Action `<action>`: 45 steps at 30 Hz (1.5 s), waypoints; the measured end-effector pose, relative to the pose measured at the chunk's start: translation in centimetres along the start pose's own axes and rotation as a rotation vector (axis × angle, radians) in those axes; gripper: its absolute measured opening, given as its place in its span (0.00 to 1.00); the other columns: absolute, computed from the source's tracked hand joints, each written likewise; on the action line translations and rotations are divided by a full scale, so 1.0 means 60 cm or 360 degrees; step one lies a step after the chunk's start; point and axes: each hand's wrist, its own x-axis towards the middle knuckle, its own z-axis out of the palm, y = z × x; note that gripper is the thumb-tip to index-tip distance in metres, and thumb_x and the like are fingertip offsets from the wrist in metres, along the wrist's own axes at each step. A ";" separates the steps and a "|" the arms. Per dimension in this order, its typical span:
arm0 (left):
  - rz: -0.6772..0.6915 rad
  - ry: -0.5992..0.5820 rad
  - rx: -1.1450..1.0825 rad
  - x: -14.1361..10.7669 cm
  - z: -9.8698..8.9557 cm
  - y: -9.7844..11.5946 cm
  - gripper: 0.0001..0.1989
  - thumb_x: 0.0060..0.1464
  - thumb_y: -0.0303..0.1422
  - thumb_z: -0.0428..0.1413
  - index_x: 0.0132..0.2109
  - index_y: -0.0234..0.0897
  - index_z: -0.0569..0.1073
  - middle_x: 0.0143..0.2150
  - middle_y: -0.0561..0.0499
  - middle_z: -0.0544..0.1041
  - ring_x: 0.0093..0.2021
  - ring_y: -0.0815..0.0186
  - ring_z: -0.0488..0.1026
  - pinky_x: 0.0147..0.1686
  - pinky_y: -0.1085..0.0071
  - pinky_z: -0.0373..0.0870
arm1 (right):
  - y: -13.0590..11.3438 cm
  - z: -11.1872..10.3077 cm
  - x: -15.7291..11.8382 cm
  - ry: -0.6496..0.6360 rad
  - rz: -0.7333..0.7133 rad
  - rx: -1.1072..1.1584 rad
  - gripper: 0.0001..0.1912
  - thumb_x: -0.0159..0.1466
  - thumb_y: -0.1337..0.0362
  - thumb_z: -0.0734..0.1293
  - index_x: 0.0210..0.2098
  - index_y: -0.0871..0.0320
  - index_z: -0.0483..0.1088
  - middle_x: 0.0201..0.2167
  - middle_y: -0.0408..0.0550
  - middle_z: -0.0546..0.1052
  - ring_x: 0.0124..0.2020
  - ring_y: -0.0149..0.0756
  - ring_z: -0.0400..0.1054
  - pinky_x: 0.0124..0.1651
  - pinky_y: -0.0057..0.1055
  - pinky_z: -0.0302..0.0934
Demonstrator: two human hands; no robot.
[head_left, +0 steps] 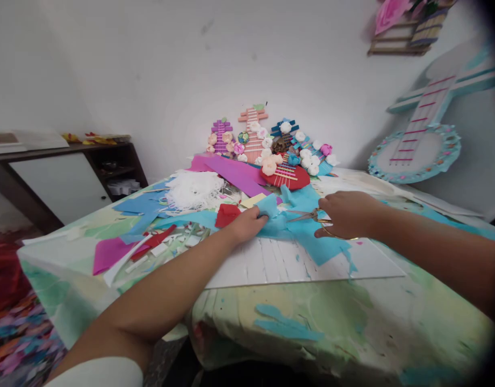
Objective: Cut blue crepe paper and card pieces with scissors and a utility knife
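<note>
My left hand [249,224] is closed on a piece of light blue paper [274,224] above a white board [267,266]. To its right, my right hand [342,214] is closed around the gold handles of the scissors [304,216]. The blades point left and lie at the blue paper near my left hand; whether they are apart is too small to tell. More blue paper [317,244] spreads over the board below the scissors. A small red folded piece [227,215] lies just left of my left hand.
Shredded white paper [196,189] and purple paper [239,173] lie farther back. Small decorated guitar shapes with paper flowers [253,140] stand against the wall. Scraps and white bits [160,249] cover the left side. A large guitar shape [416,134] leans at the right.
</note>
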 end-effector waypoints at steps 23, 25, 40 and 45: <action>0.0121 0.0038 0.0162 -0.009 0.003 0.012 0.07 0.48 0.29 0.49 0.34 0.36 0.70 0.39 0.48 0.72 0.44 0.60 0.65 0.45 0.67 0.59 | -0.027 -0.101 0.082 -0.0226 -0.0226 -0.0165 0.17 0.33 0.59 0.74 0.15 0.60 0.65 0.16 0.44 0.66 0.31 0.45 0.65 0.33 0.40 0.53; 0.0145 0.0036 0.0152 -0.010 0.003 0.014 0.07 0.48 0.29 0.49 0.35 0.36 0.70 0.39 0.47 0.72 0.45 0.59 0.65 0.45 0.67 0.60 | -0.027 -0.102 0.081 -0.0217 -0.0186 -0.0110 0.17 0.32 0.61 0.75 0.14 0.60 0.64 0.15 0.44 0.66 0.32 0.45 0.65 0.35 0.40 0.52; 0.0211 0.0004 0.0082 -0.012 0.003 0.015 0.08 0.48 0.29 0.49 0.37 0.37 0.70 0.41 0.48 0.72 0.46 0.59 0.64 0.47 0.65 0.59 | -0.040 -0.121 0.071 -0.0424 -0.0190 -0.0470 0.18 0.36 0.58 0.73 0.14 0.61 0.60 0.21 0.48 0.71 0.35 0.45 0.66 0.37 0.40 0.53; 0.0251 -0.0003 0.0105 -0.011 0.004 0.015 0.09 0.49 0.29 0.48 0.37 0.37 0.70 0.41 0.48 0.72 0.47 0.59 0.64 0.47 0.65 0.59 | -0.039 -0.123 0.070 -0.0413 -0.0221 -0.0495 0.20 0.36 0.59 0.72 0.11 0.61 0.56 0.17 0.45 0.68 0.35 0.44 0.65 0.38 0.41 0.52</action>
